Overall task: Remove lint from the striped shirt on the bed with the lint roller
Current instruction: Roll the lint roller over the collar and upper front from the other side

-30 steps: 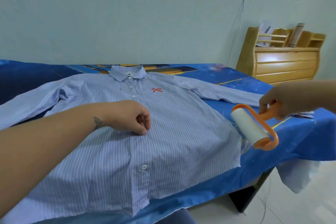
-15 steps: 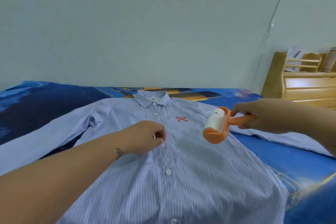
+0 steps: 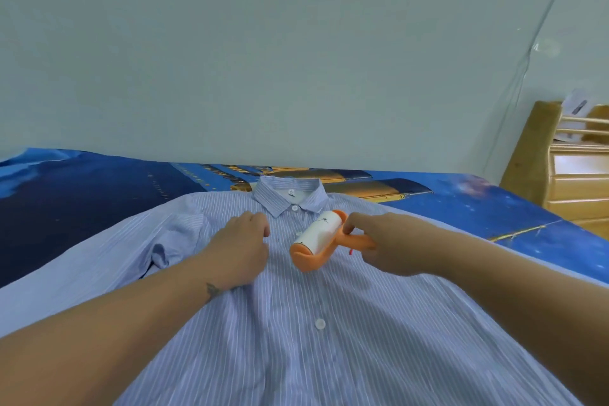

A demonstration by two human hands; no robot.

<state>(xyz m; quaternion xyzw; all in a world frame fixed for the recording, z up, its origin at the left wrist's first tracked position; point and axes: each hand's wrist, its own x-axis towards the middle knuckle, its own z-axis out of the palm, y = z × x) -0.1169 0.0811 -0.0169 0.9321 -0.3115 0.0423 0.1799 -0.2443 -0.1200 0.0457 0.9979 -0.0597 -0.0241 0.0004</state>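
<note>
A blue-and-white striped shirt point(image 3: 296, 333) lies flat and buttoned on the bed, collar toward the wall. My right hand point(image 3: 385, 244) grips the orange handle of a lint roller point(image 3: 318, 236), whose white roll rests on the shirt's chest just below the collar. My left hand point(image 3: 244, 247) lies flat on the fabric left of the button line, fingers together, pressing the cloth down. The red bow mark on the chest is mostly hidden behind the roller handle.
The bed point(image 3: 82, 201) has a dark blue printed sheet and reaches to the pale wall. A wooden drawer unit point(image 3: 573, 181) stands at the right, beyond the bed's edge. A thin cable point(image 3: 527, 59) hangs down the wall.
My right hand has brought the lint roller from beside the shirt's right edge onto the chest near the collar. My left hand has slid up the shirt and flattened. The view has moved closer.
</note>
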